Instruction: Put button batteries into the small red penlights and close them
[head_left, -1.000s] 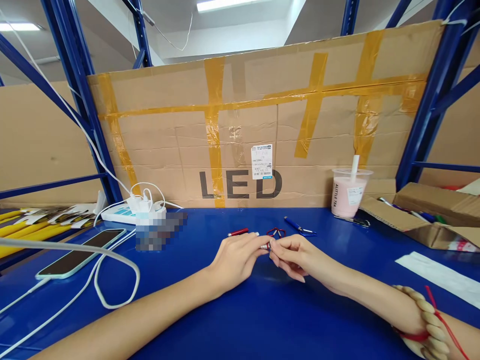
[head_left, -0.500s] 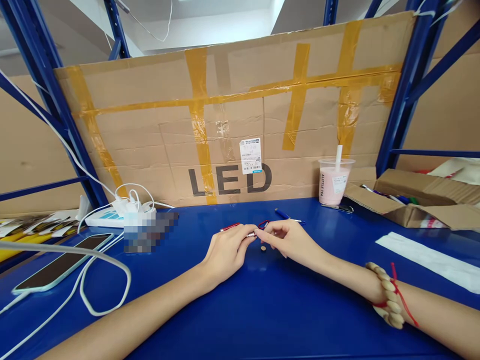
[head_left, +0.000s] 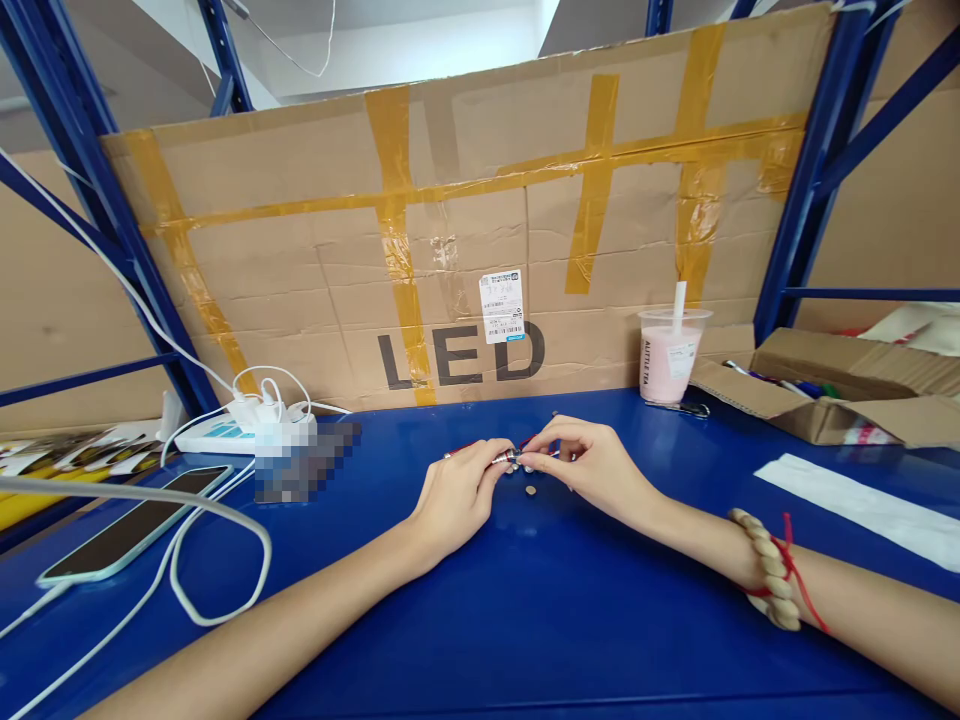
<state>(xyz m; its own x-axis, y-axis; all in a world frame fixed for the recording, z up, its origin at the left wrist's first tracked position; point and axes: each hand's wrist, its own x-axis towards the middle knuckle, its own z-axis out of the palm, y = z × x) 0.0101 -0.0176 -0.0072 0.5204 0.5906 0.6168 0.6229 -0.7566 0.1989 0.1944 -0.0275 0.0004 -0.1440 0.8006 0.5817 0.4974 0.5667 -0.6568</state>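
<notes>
Between the thumb and fingers of my left hand (head_left: 456, 500) is a thin metal tube (head_left: 504, 457), its silver end pointing right. Something red shows past the knuckles of that hand; whether it is part of the tube I cannot tell. My right hand (head_left: 600, 462) is closed in a pinch right at the tube's silver end, and what its fingertips hold is too small to name. Just below the fingertips a small round disc (head_left: 531, 490), like a button cell, lies on the blue tabletop (head_left: 540, 600). More tiny round pieces show close under the fingers.
At the left lie a phone (head_left: 139, 525), looping white cables (head_left: 180, 590) and a power strip (head_left: 214, 435). A pink drink cup (head_left: 666, 365) stands at the back right, near an open cardboard box (head_left: 825, 410) and a white paper strip (head_left: 862, 510). Cardboard (head_left: 315, 300) walls the back.
My right hand has shifted slightly up, its fingers now over the blue pen seen before. More small round pieces show under the fingertips. My left hand keeps its hold on the tube.
</notes>
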